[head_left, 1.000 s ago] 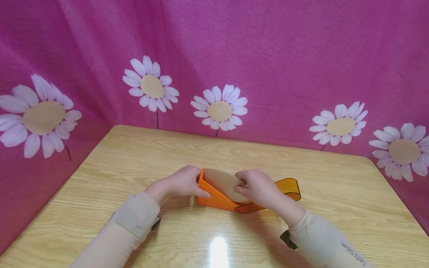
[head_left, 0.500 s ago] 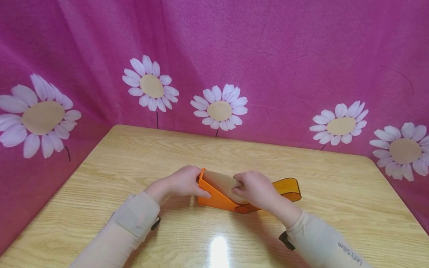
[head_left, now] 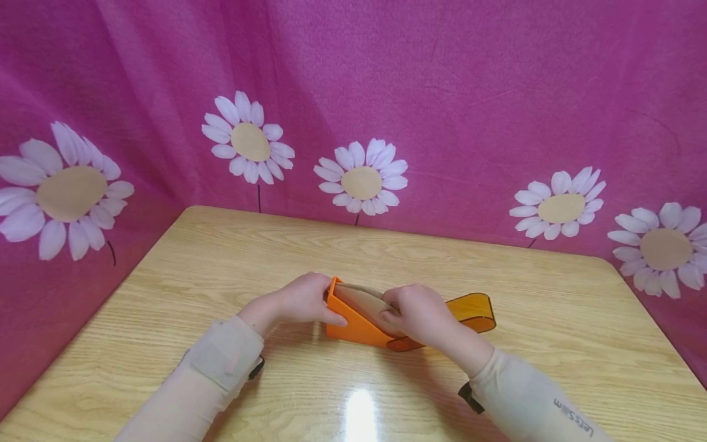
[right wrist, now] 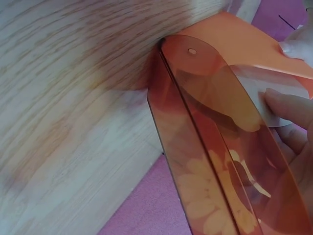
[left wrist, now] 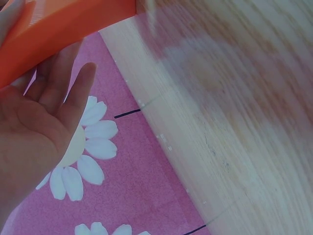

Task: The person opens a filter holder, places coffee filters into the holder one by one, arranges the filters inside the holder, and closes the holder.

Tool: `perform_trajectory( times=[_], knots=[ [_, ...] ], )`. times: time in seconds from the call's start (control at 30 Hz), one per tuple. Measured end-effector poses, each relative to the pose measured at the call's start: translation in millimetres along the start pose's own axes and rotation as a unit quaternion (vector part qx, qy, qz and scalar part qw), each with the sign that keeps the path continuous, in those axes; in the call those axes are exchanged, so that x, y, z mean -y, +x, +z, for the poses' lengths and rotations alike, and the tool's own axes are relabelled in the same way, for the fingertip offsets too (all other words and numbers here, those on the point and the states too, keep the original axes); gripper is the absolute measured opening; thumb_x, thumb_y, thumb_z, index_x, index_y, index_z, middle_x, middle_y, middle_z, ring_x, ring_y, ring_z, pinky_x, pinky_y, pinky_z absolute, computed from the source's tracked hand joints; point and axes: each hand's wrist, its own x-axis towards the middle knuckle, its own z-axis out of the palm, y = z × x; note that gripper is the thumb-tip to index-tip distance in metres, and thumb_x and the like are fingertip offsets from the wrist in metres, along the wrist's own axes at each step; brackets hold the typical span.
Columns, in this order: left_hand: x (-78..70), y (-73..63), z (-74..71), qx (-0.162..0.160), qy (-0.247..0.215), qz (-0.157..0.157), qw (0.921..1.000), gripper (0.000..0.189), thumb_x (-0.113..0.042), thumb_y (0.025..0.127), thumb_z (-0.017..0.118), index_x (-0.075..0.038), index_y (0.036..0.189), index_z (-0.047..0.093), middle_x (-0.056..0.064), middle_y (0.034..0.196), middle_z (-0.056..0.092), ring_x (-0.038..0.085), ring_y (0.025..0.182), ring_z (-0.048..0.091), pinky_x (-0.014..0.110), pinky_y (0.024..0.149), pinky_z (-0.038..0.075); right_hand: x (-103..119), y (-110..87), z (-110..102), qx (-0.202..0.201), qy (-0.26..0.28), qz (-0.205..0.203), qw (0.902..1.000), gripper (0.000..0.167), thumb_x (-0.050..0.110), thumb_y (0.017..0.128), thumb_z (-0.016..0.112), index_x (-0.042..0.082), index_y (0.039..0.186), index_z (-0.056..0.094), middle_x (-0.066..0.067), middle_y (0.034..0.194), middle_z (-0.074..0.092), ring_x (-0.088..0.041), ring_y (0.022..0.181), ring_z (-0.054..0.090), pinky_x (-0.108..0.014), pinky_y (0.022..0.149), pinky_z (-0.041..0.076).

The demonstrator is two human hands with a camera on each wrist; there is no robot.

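An orange plastic box (head_left: 353,324) with a slanted open top stands on the table. Its see-through amber lid (head_left: 476,307) is swung back to the right. My left hand (head_left: 302,299) grips the box's left end, thumb on the front wall; in the left wrist view its fingers reach past the orange wall (left wrist: 73,32). Tan paper coffee filters (head_left: 359,302) lie inside the box. With thumb and fingers my right hand (head_left: 424,313) pinches their right edge. The right wrist view shows the thumb on a rounded filter (right wrist: 288,85) behind the amber lid (right wrist: 195,107).
A wood-grain table (head_left: 276,399) lies under the box, with a bright glare spot near its front edge. Behind it and at the sides hangs a magenta cloth (head_left: 442,92) printed with several white daisies.
My right hand has shifted slightly left, and the filters' upper edge sits lower in the box, with layers now parted at the top. The left hand and box stay put.
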Motion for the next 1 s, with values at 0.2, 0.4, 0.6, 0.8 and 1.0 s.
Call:
perform_trajectory(
  times=[0.2,0.4,0.6,0.8,1.0],
  knots=[
    [-0.5,0.0,-0.1,0.001,-0.004,-0.002,1.0,0.029,-0.024,0.072,0.08,-0.012,0.095,0.065,-0.005,0.082,0.065,0.011,0.074,0.054,0.027,0.076,0.046,-0.8,1.0,4.7,0.001,-0.007,0.002,1.0,0.032,0.017,0.081,0.068,0.015,0.059,0.045,0.008,0.053,0.028,-0.007,0.05,0.031,-0.021,0.048,0.023],
    [-0.4,0.4,0.6,0.003,-0.007,-0.002,1.0,0.029,-0.023,0.072,0.08,-0.013,0.095,0.065,-0.005,0.082,0.065,0.01,0.074,0.054,0.027,0.076,0.046,-0.2,-0.4,4.2,0.002,-0.027,0.003,0.9996,0.028,0.021,0.081,0.068,0.016,0.06,0.049,0.009,0.053,0.035,-0.008,0.05,0.035,-0.022,0.049,0.026],
    [-0.6,0.8,1.3,0.003,-0.012,-0.003,0.9999,0.028,-0.022,0.073,0.08,-0.013,0.095,0.065,-0.005,0.083,0.066,0.011,0.075,0.055,0.028,0.078,0.046,-4.9,-12.7,-21.0,0.026,-0.025,0.029,0.9989,0.015,0.03,0.081,0.07,0.015,0.085,0.066,0.005,0.074,0.064,-0.011,0.067,0.056,-0.029,0.06,0.044],
    [0.2,0.4,1.5,0.002,-0.014,-0.013,0.9998,0.029,-0.022,0.073,0.08,-0.013,0.095,0.065,-0.005,0.085,0.066,0.012,0.076,0.055,0.028,0.079,0.046,-21.4,-29.4,-48.8,0.074,-0.075,0.018,0.9943,0.035,0.035,0.072,0.078,0.013,0.097,0.066,0.0,0.088,0.069,-0.016,0.074,0.061,-0.035,0.066,0.048],
    [0.9,0.4,1.4,0.002,-0.012,-0.012,0.9999,0.029,-0.022,0.073,0.08,-0.013,0.096,0.065,-0.005,0.085,0.066,0.012,0.076,0.055,0.029,0.079,0.046,-37.8,-39.9,-60.7,0.11,-0.057,0.028,0.9919,0.037,0.027,0.067,0.082,0.013,0.097,0.065,0.002,0.086,0.066,-0.012,0.072,0.056,-0.035,0.067,0.047]
  ],
)
